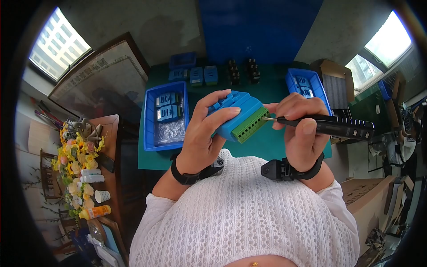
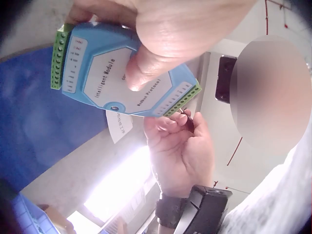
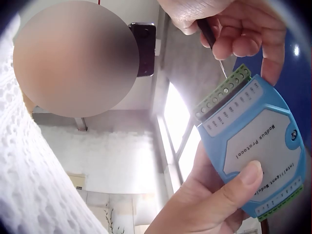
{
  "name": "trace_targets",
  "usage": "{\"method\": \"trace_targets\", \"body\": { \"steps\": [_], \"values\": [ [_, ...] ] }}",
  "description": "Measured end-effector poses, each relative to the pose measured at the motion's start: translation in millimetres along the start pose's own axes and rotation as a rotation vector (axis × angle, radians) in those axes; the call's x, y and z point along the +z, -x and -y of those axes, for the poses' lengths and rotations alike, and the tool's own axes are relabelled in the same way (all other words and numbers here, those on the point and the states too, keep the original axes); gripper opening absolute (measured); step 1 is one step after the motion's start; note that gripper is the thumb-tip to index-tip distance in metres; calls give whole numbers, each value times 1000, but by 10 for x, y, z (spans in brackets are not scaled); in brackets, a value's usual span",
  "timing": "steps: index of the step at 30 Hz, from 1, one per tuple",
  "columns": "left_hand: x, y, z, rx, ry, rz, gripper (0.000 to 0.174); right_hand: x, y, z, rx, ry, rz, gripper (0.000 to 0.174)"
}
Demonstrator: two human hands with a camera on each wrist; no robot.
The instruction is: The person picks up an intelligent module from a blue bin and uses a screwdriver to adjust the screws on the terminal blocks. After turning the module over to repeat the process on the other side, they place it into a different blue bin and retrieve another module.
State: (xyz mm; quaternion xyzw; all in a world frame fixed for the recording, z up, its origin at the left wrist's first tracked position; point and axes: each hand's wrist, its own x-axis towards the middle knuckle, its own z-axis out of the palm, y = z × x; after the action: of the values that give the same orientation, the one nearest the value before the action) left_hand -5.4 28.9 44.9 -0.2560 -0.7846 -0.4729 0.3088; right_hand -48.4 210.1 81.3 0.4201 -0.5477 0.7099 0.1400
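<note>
My left hand [image 1: 195, 135] grips a blue module [image 1: 243, 116] up off the table, thumb on its labelled face in the left wrist view. That face [image 2: 102, 80] reads "Intelligent Module" and "Modbus Protocol". Green screw terminal blocks line two opposite ends; one terminal block [image 1: 251, 125] is turned toward my right hand [image 1: 302, 133]. The right hand holds a black pen-shaped screwdriver [image 1: 338, 126] between thumb and fingers. Its thin metal shaft [image 3: 223, 69] reaches the terminal block's edge, near the middle of the row in the head view.
On the green table [image 1: 275, 153], a blue bin [image 1: 147, 127] at left holds modules and clear plastic bags. Another blue bin [image 1: 323, 91] with modules stands at right. Further back are several loose modules [image 1: 196, 76] and black parts [image 1: 233, 73]. A wooden side table [image 1: 113, 133] bears flowers and bottles.
</note>
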Motion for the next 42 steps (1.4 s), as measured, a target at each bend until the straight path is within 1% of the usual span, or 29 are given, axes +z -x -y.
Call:
{"method": "trace_targets", "body": {
  "steps": [3, 6, 9, 12, 15, 21, 24, 30, 36, 42],
  "values": [
    [5, -1, -1, 0, -6, -5, 48, 7, 0, 15, 17, -14, 15, 31],
    [0, -3, 3, 1, -10, -5, 47, 7, 2, 33, 44, 122, 38, 34],
    [-1, 1, -1, -5, -11, -8, 46, 8, 3, 26, 20, 164, 43, 34],
    [7, 1, 3, -4, -8, -12, 46, 23, 8, 27, 48, 111, 11, 34],
    [1, -5, 2, 4, -11, -8, 47, 8, 16, 13, 29, 19, 6, 31],
    [10, 2, 5, 3, -7, -12, 48, 6, 26, 18, 38, -16, 11, 30],
    [11, 2, 3, 3, -27, -12, 49, 4, 38, 9, 28, 48, 39, 28],
    [4, 4, 13, 7, -53, -13, 48, 2, 34, -6, 16, 45, 32, 27],
    [15, 1, 17, 2, -54, -20, 46, 16, 36, 19, 46, 20, 11, 26],
    [20, 14, 31, -3, -62, -16, 45, 23, 38, 13, 21, 109, 25, 27]
  ]
}}
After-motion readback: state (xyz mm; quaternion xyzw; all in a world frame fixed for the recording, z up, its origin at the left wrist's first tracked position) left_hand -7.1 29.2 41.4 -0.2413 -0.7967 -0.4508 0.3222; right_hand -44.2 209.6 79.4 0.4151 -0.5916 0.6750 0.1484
